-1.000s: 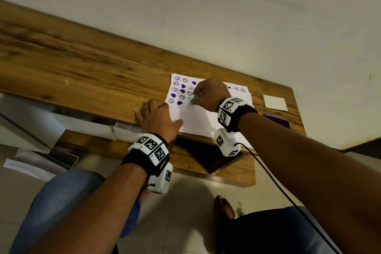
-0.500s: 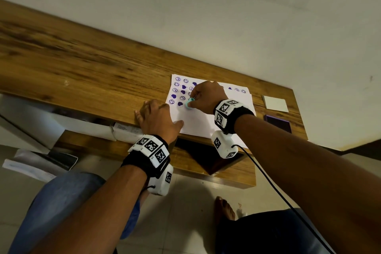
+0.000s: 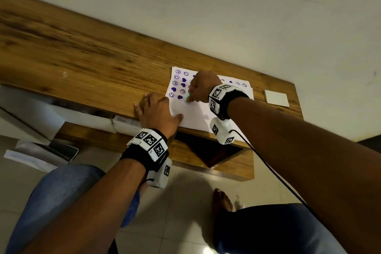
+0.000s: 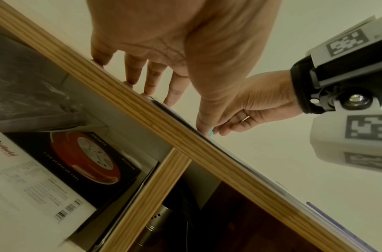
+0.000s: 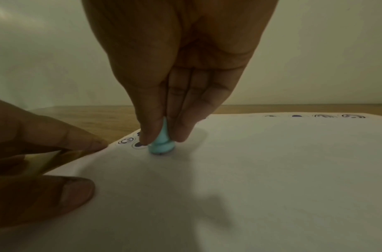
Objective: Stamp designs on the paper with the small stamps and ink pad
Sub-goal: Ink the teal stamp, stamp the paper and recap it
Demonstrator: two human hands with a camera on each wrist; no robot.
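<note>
Pressing: right hand [image 5: 181, 71] pinches teal stamp [image 5: 162, 145] onto paper [image 3: 198, 115], frame centre; left hand [image 3: 158, 113] flat, apparently steadying sheet. Advise a straight, even push.

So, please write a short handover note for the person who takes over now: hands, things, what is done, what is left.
Right hand: pinches the small turquoise stamp, its base down on the paper.
Left hand: flat, holds the paper's left edge on the wooden table.
Done: rows of purple smileys and hearts along the paper's far part.
Left: the near part is blank; lift the stamp and continue. White card lies to the right.
</note>
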